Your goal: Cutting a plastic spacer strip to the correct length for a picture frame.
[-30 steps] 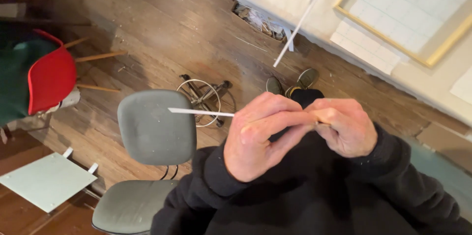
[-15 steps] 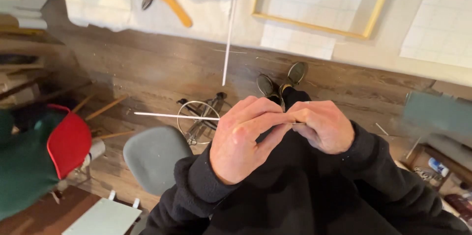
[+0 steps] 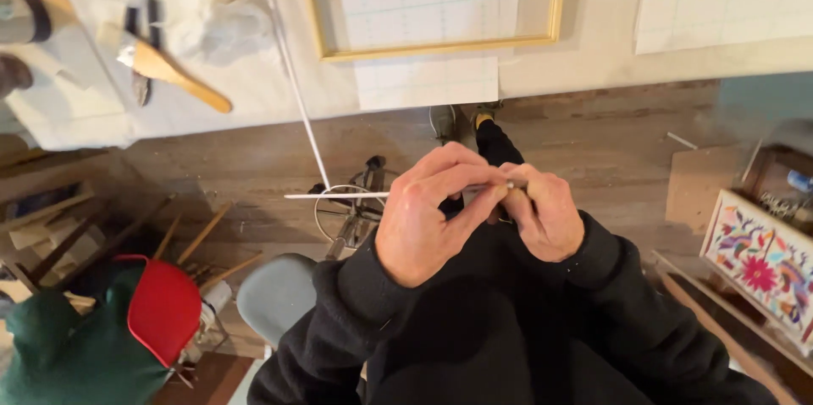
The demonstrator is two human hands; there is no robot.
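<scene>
My left hand [image 3: 428, 214] and my right hand [image 3: 542, 214] meet in front of my chest, both in black sleeves. Together they pinch a thin white stick [image 3: 339, 196] that juts out level to the left past my left fingers. My right fingers close around the stick's right end, where a small dark tip shows. My feet in dark shoes [image 3: 442, 121] stand on the wooden floor below the hands.
A white-covered table [image 3: 593, 41] holds a wooden frame [image 3: 440, 51] on gridded paper, a wide brush with a wooden handle [image 3: 169, 73] and crumpled cloth. A long white rod [image 3: 301, 108] leans from it. A grey stool [image 3: 275, 295], a red chair [image 3: 161, 307] and a floral box [image 3: 758, 257] surround me.
The view has swung to the right and tilted up toward the table, so the frame and brush fill more of it. My hands keep the same grip on the stick.
</scene>
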